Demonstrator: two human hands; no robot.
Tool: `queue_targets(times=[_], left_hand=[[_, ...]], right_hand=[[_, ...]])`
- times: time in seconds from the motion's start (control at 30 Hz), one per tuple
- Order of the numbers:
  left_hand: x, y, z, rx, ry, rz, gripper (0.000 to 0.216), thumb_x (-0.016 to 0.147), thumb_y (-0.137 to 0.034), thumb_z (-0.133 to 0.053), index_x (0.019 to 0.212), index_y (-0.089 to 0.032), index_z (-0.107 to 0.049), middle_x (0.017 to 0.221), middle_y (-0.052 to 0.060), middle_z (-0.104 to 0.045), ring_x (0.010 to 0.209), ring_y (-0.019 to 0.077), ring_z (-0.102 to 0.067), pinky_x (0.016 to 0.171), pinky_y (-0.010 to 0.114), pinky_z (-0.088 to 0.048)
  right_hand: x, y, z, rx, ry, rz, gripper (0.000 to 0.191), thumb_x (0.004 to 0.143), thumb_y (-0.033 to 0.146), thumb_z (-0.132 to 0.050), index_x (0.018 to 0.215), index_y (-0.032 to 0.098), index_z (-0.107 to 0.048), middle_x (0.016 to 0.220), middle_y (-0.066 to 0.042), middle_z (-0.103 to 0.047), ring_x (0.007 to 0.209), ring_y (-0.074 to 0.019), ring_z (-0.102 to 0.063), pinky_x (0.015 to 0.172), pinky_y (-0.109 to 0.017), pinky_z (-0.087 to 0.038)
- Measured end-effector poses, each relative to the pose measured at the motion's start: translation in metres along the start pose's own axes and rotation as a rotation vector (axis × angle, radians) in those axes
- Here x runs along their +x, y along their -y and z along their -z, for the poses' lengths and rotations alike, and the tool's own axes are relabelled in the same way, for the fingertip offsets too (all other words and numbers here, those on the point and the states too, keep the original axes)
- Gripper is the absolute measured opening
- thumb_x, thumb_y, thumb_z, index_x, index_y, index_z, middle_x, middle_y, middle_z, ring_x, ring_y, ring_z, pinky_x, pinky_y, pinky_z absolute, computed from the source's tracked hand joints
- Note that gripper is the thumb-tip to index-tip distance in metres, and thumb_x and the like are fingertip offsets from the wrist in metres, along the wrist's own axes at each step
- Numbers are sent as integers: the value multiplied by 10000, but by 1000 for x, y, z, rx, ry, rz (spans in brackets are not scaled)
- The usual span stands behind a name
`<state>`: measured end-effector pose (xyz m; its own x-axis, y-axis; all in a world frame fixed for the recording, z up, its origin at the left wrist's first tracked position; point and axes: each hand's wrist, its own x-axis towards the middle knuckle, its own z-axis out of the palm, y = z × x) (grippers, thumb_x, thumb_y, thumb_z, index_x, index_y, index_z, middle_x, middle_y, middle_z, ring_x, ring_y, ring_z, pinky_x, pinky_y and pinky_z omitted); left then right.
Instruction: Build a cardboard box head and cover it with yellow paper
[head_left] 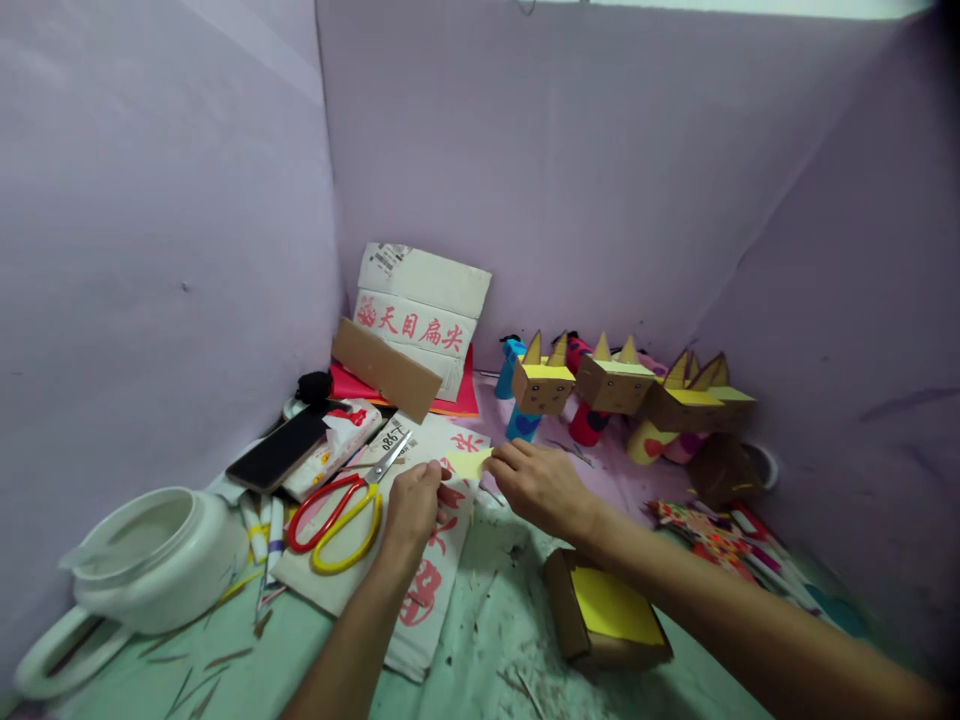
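Between my two hands is a small piece of yellow paper [469, 463], above a flattened white cardboard piece [439, 530] with red printed characters. My right hand [536, 485] is closed in a pinch on the paper's right end. My left hand [416, 500] has its fingers curled together at the left end of the paper and seems to grip it; its fingertips are partly hidden. Scissors [349, 510] with one red and one yellow handle lie on the cardboard just left of my left hand. Under my right forearm sits a small brown box [607, 615] with yellow paper on top.
Several cardboard animal figures [544, 385] with pointed ears stand at the back right. A white pot [150, 560], a black phone [277, 445] and markers [276, 540] lie left. White cardboard [420, 320] leans at the back. Patterned paper [705, 535] lies right. Scraps litter the cloth.
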<state>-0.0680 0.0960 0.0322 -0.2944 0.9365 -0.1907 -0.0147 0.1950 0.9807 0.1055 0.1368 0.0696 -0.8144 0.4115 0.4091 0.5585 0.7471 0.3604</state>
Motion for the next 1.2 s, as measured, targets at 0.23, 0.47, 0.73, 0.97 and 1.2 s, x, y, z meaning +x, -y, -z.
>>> queue_targets(times=[0.23,0.47,0.73,0.97,1.2], left_hand=[[-7,-10,-1,-154,87,-23,355,626,-504,-593,573,-158,-539,418,-25,-511,327,75,-407,335,181,-253],[-35,-13,-20,-87,80,-175,171,658,-323,-661,624,-164,-607,413,-72,-468,382,56,-388,396,165,-285],[-81,1,-50,568,-120,-1421,218,793,-5,-581,931,-140,-682,861,81,-666,710,115,-644,604,171,-489],[-85,4,-59,758,-82,-1642,213,833,-62,-540,979,-161,-658,888,110,-692,673,134,-665,571,199,-530],[-75,2,-57,551,-214,-1396,179,796,-11,-596,886,-138,-685,820,74,-694,722,128,-670,672,188,-525]], right_hand=[[-3,-1,8,-18,-171,153,264,898,76,-470,780,171,-685,757,-44,-705,641,-175,-546,622,-302,-380],[-50,-18,49,418,-281,-555,171,845,177,-549,895,147,-710,889,-95,-742,769,-196,-640,670,-307,-481],[-127,-2,73,1647,-236,-1435,467,644,562,-712,825,137,-642,616,-14,-656,407,-82,-529,333,-171,-340],[-119,13,80,1794,-206,-1334,425,569,384,-792,864,167,-578,529,58,-615,425,-92,-564,394,-189,-444],[-121,9,65,1721,-398,-1393,342,551,291,-782,791,169,-572,491,80,-585,445,-89,-565,465,-206,-454]])
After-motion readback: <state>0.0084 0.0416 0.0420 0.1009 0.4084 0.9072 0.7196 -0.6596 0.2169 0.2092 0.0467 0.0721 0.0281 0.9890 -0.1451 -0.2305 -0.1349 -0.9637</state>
